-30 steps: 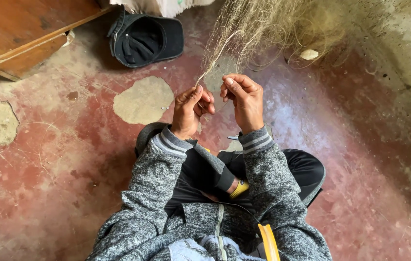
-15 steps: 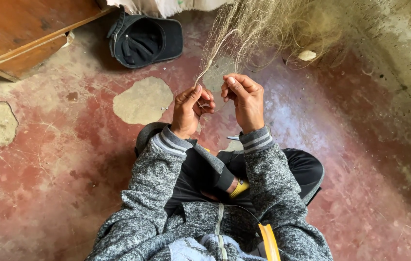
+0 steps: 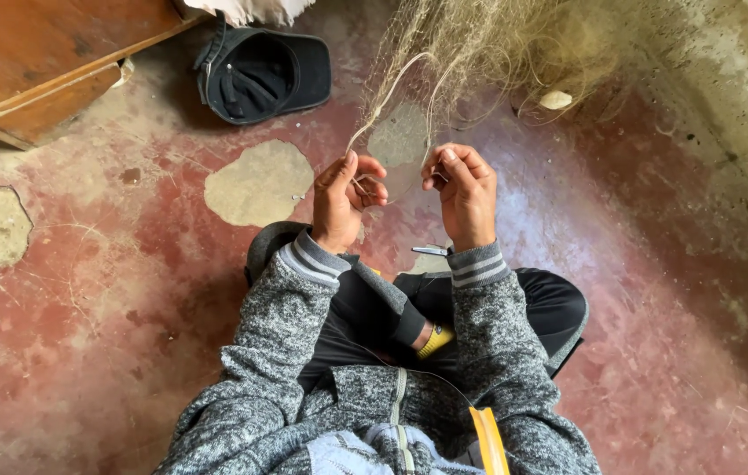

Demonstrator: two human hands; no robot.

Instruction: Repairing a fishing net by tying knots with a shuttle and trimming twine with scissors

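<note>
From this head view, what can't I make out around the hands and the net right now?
- Head view: left hand fingertips curl over the twine; the knot is too small.
- Right hand pinch point is hidden by its own fingers.
- Fishing net is cut off by the top edge.
- Small metal tool is partly hidden behind the right wrist.

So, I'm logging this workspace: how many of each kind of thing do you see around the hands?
Hands: 2, left hand, right hand
Fishing net: 1
Black cap: 1
Wooden furniture: 1
Total: 5
</note>
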